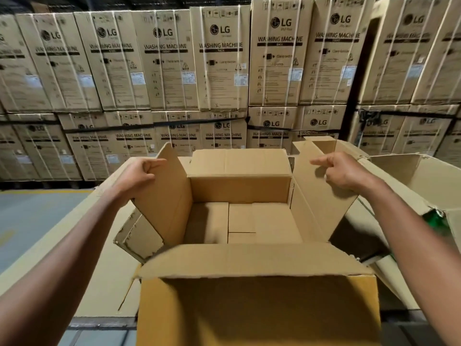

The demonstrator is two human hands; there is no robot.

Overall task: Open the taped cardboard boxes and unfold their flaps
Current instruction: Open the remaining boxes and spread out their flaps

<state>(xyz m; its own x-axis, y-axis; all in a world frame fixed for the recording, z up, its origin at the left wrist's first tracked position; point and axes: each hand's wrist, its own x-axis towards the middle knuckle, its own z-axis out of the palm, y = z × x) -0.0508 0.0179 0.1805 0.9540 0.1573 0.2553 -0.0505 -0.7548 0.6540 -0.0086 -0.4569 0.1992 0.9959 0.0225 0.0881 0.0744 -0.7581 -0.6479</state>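
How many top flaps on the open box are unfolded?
4. Left flap, gripped by the left hand; right flap, by the right hand; far flap; near flap nearest the camera.

The near flap [257, 308] runs off the frame at 6 o'clock. Left-hand fingers [149, 168] curl out of sight behind the side flap [164, 196].

stacked strapped lg washing machine cartons [220, 58] behind; grey floor [30, 216] left.
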